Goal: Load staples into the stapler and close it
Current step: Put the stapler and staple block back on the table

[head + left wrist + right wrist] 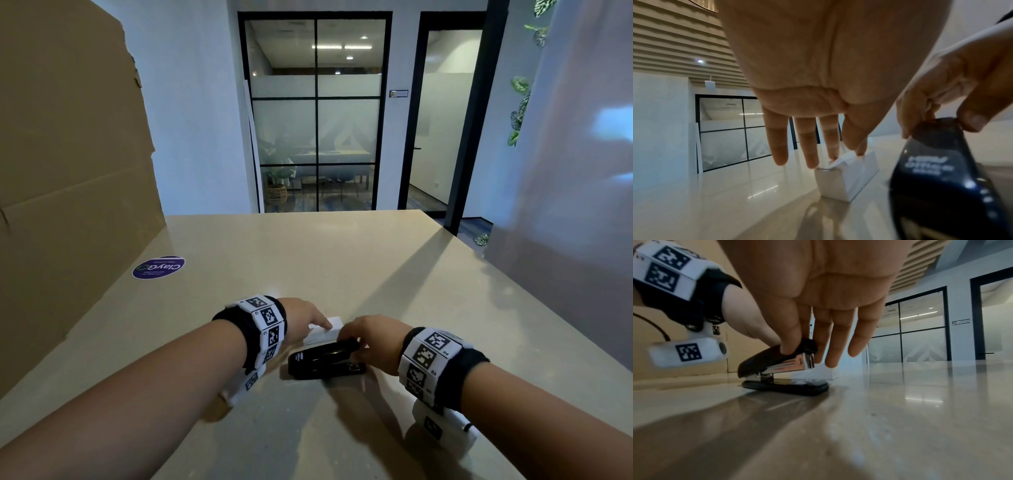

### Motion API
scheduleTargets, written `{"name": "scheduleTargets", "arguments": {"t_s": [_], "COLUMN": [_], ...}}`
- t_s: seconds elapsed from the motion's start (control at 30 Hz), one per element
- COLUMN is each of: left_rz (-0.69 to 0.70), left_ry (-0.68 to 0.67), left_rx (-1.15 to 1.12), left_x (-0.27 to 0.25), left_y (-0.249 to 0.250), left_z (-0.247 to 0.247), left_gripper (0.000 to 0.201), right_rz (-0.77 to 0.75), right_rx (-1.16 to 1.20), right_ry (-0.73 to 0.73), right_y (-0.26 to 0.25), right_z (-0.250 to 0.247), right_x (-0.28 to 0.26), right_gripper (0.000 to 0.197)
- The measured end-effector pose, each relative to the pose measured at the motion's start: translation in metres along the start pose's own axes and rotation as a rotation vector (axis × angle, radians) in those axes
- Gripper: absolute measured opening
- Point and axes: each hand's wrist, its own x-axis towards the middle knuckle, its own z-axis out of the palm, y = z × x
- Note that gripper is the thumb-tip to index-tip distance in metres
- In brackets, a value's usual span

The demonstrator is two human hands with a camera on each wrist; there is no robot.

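A black stapler (322,358) lies on the beige table (308,260), its top arm tilted up from the base so the metal magazine (789,366) shows. My right hand (363,337) pinches the front end of that top arm between thumb and fingers (920,113). Just behind the stapler stands a small white staple box (322,334). My left hand (308,318) reaches over the box, and its thumb and forefinger (856,146) meet on the raised flap at the box's top (840,160); the other fingers are straight. No staples are visible.
A tall cardboard sheet (68,171) stands along the table's left side, with a round purple sticker (158,267) on the tabletop near it. The table's far edge (308,214) faces a glass partition (315,113). A pale wall rises at the right.
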Motion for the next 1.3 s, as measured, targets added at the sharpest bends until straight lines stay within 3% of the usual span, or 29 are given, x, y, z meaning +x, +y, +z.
{"name": "scheduleTargets", "arguments": {"t_s": [0.2, 0.3, 0.43, 0.67, 0.87, 1.0, 1.2, 1.3], "left_rz": [-0.074, -0.139, -0.241, -0.355, -0.433, -0.436, -0.395, -0.342], "left_ry": [0.078, 0.084, 0.056, 0.022, 0.051, 0.074, 0.069, 0.058], "left_rx": [-0.017, 0.034, 0.08, 0.055, -0.033, -0.089, -0.109, -0.11], "left_x": [-0.008, -0.016, -0.025, -0.054, -0.075, -0.088, -0.114, -0.124], "left_y": [-0.012, -0.026, -0.05, -0.087, -0.112, -0.117, -0.124, -0.124], "left_z": [0.006, 0.009, 0.016, 0.02, 0.029, 0.034, 0.04, 0.046], "left_gripper": [0.044, 0.038, 0.02, 0.012, 0.018, 0.039, 0.041, 0.038], "right_rz": [-0.002, 0.068, 0.081, -0.018, -0.09, -0.134, -0.092, -0.064], "right_rx": [-0.037, 0.013, -0.011, -0.053, -0.07, -0.067, -0.242, -0.265], "right_ry": [0.079, 0.154, 0.015, -0.026, -0.028, -0.015, -0.082, -0.053], "right_y": [-0.008, -0.024, -0.047, -0.069, -0.09, -0.101, -0.128, -0.141], "right_z": [0.003, 0.005, 0.007, 0.006, 0.008, 0.007, -0.01, -0.018], "right_x": [0.003, 0.004, 0.009, 0.027, 0.057, 0.085, 0.135, 0.15], "right_gripper": [0.049, 0.042, 0.071, 0.063, 0.061, 0.052, 0.037, 0.041]}}
